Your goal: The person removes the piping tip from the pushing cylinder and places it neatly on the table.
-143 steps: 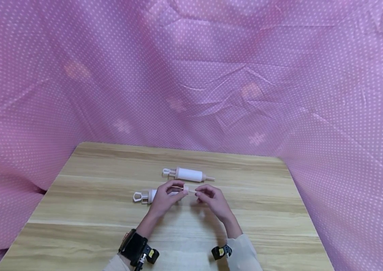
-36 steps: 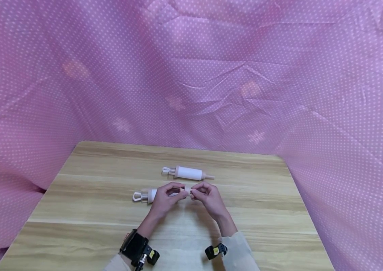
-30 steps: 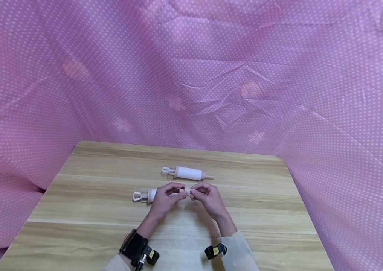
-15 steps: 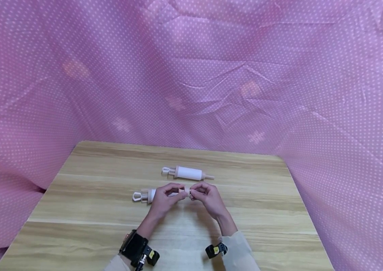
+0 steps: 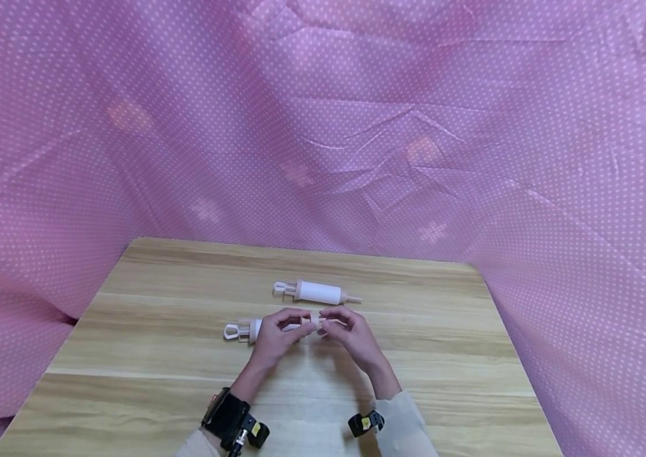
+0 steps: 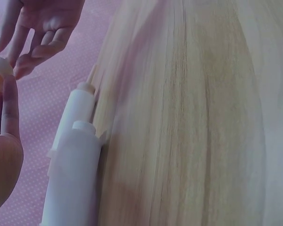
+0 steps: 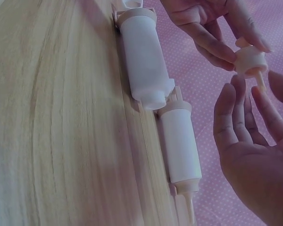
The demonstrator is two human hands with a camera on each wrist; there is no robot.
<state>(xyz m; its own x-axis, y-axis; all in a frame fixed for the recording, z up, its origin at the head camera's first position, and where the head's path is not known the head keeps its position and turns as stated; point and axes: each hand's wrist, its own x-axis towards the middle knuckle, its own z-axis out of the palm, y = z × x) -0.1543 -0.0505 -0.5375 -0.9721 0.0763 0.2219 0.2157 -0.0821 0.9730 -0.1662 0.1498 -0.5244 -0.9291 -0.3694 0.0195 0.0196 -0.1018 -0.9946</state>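
A small beige nozzle cap (image 5: pixel 315 320), a short ring with a thin spout, is held above the table by my left hand (image 5: pixel 277 336), which pinches its ring between thumb and fingers. In the right wrist view the spout of the cap (image 7: pixel 250 61) points towards my right hand (image 7: pixel 259 150). The right hand's thumb and fingers are parted around the spout, with a gap visible. Under the left hand lies a white syringe-like tube (image 5: pixel 253 331) with a loop handle; the right wrist view shows its bare stub end.
A second white syringe-like tube (image 5: pixel 319 292) lies farther back, with a thin spout at its right end and a loop handle at its left. Both rest on the wood-grain table (image 5: pixel 443 330). Pink dotted cloth (image 5: pixel 323 127) hangs behind and beside the table.
My right hand came left from the spout's tip to close beside the cap's ring. Its fingers have since loosened and parted slightly. The left hand keeps its pinch.
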